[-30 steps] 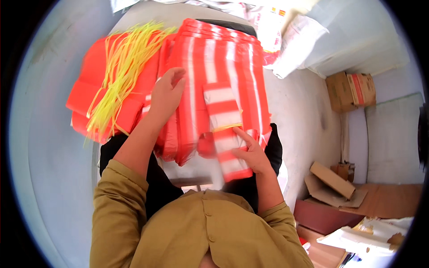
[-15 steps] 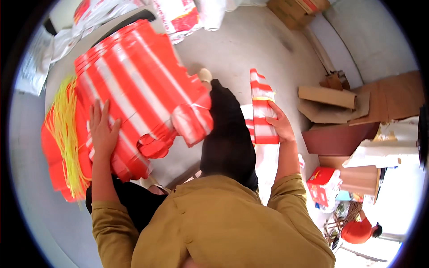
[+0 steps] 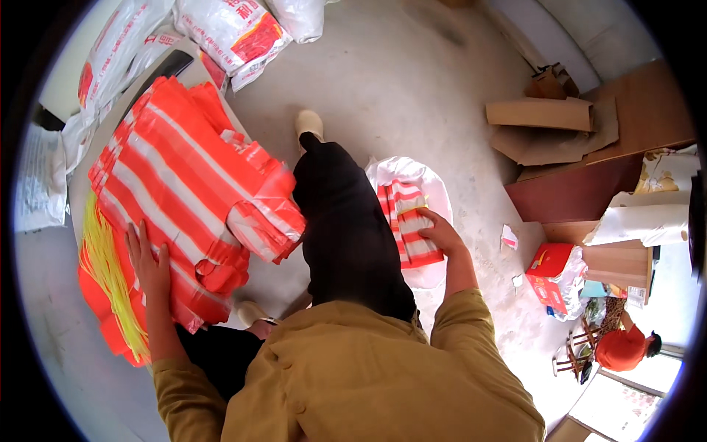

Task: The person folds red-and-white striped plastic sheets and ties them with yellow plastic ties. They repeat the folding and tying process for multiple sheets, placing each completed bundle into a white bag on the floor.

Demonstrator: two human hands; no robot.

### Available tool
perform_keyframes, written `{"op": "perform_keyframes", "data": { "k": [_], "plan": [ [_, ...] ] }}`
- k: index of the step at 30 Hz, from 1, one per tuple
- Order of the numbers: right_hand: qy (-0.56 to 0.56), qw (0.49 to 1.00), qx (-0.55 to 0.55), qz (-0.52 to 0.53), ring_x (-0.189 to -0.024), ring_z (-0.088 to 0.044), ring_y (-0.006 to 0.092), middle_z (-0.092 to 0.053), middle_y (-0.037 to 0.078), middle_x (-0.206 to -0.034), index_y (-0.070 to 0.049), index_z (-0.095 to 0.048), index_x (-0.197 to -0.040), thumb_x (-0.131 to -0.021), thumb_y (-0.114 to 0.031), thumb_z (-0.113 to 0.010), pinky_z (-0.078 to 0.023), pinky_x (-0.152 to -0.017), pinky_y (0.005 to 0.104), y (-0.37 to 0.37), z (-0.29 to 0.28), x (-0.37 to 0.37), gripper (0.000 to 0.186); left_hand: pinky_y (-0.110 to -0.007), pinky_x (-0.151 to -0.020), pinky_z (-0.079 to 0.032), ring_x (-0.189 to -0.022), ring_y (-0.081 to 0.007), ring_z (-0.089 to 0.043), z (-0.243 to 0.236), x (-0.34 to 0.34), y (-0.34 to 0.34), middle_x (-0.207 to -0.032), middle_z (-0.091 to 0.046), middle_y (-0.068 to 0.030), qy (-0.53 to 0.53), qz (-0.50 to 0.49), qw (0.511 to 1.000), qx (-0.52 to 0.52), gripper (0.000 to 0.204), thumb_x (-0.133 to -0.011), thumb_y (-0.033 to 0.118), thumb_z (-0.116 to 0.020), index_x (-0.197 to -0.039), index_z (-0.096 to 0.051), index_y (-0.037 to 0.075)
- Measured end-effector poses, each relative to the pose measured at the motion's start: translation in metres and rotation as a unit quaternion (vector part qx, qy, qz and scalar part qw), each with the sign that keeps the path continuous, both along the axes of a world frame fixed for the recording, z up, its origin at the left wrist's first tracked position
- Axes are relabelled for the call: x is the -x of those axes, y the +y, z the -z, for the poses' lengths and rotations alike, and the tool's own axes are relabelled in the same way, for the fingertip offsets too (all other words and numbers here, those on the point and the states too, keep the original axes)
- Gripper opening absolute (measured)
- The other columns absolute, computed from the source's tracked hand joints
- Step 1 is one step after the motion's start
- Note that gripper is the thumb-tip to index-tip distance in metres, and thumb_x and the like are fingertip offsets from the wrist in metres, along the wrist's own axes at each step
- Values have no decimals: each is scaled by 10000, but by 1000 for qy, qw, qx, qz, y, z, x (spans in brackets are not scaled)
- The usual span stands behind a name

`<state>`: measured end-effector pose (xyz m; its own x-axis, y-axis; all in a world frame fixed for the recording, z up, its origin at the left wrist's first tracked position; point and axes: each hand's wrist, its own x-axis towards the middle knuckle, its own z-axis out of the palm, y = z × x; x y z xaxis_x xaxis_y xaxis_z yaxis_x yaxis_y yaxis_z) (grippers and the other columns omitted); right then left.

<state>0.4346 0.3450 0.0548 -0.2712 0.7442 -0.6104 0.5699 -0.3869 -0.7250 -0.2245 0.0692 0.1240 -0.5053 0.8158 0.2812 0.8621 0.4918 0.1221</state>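
A thick stack of red-and-white striped plastic bags [image 3: 173,173] lies on a low surface at my left. My left hand [image 3: 151,271] rests flat on its near part, fingers stretched. Beside that hand hangs a bunch of thin yellow ties [image 3: 107,269] over plain red plastic. At my right, my right hand [image 3: 445,236] grips the edge of a folded bundle of striped plastic bags [image 3: 406,234] with a yellow tie round it. The bundle is at the mouth of a white-lined container [image 3: 434,180]; other striped bundles seem to lie beside it, and its lower side is hidden.
White printed sacks [image 3: 236,37] stand at the far left. Flattened cardboard [image 3: 545,114] and a dark red board [image 3: 578,193] lie at the right. Beyond them are a red box [image 3: 549,276] and a person in red [image 3: 620,348]. My black-trousered leg [image 3: 339,221] lies between the stack and container.
My right hand has brought the bundle lower, to the white-lined container, which now shows more fully. My left hand stays on the stack. The whole view has shifted.
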Motion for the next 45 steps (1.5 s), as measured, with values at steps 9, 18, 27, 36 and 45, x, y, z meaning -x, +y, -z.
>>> {"op": "perform_keyframes", "data": {
  "k": [9,18,27,36,45],
  "plan": [
    [21,995,13,96,-1073,-720,210,-717,114,-1293,-103,-582,-1563,-852,51,-754,-605,-929,336,-41,204,-69,748,-521,-1325,-244,-1667,-395,-177,-6,-6,9,-1808,-215,-144,-12,-12,999,28,717,-1045,275,-612,-1707,-356,179],
    [-98,991,-29,87,-1036,-731,231,-747,148,-1226,-104,-653,-1485,-844,22,-771,-609,-897,356,-50,226,-64,665,-520,-1326,-234,-1663,-404,-178,-2,1,-4,-1806,-214,-156,14,2,999,28,717,-1062,314,-593,-1716,-336,173],
    [-76,987,-51,133,-1104,-723,256,-737,163,-1265,-109,-684,-1453,-851,25,-754,-604,-941,360,-28,254,-50,621,-512,-1324,-240,-1662,-399,-188,-5,1,6,-1805,-213,-157,15,7,999,39,708,-1066,305,-592,-1711,-339,159],
    [-115,982,-66,132,-1196,-709,310,-729,173,-1340,-130,-690,-1447,-859,35,-742,-582,-1034,389,-53,248,-54,614,-519,-1321,-244,-1657,-404,-198,-3,3,-3,-1804,-213,-163,30,10,999,36,716,-1051,268,-600,-1709,-342,151],
    [-129,983,-78,102,-1233,-697,358,-719,192,-1368,-141,-698,-1443,-862,28,-740,-565,-1064,406,-32,246,-44,606,-537,-1319,-246,-1649,-423,-212,-4,2,-2,-1800,-226,-164,34,6,999,37,711,-1052,286,-605,-1706,-352,166]
  ]
}}
